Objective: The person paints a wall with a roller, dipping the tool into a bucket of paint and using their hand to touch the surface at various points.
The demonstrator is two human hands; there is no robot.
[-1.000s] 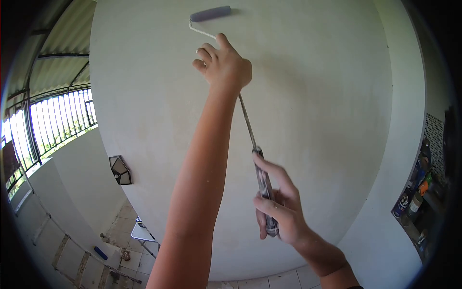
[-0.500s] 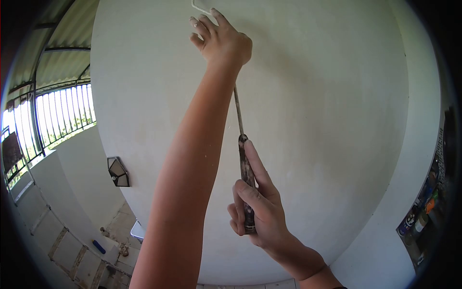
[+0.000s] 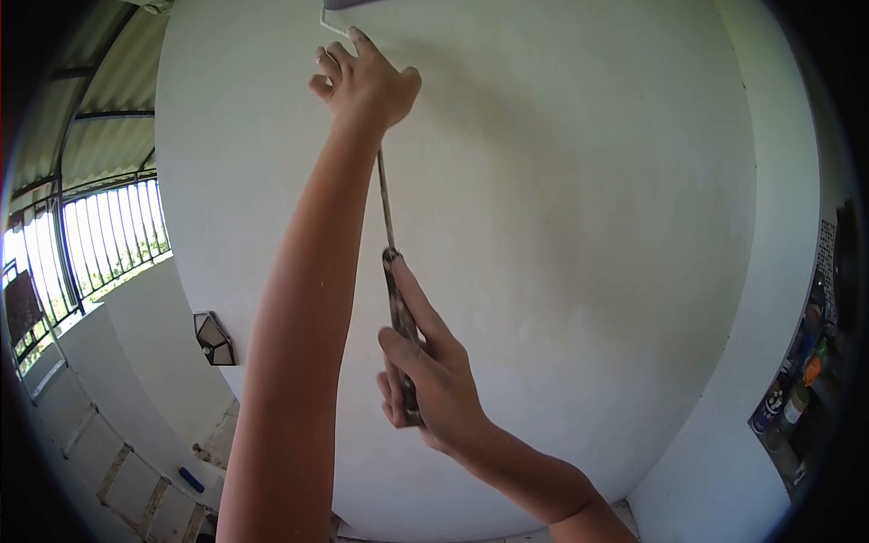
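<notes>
A paint roller stands upright in front of the pale wall. My right hand [image 3: 424,366] is closed around its dark, paint-stained handle [image 3: 396,303], index finger stretched along the upper end. Above the handle, the thin metal rod [image 3: 385,195] runs up behind my left hand [image 3: 367,86]. That hand is raised at the bent wire frame [image 3: 333,25], its fingers partly curled against it; the palm side is hidden. Only the lower edge of the greyish-purple roller cover [image 3: 353,4] shows at the top of the view, close to the wall [image 3: 561,226].
A wall lamp [image 3: 214,339] is fixed low on the wall's left edge. Farther left are a metal railing [image 3: 113,231], a ladder [image 3: 118,466] and a blue object [image 3: 191,480] on the floor. Spray cans and bottles [image 3: 774,407] stand in a niche at right.
Both hands and the paint roller have shifted left in view. The roller cover's lower edge now shows at the top. Both hands keep much the same grip.
</notes>
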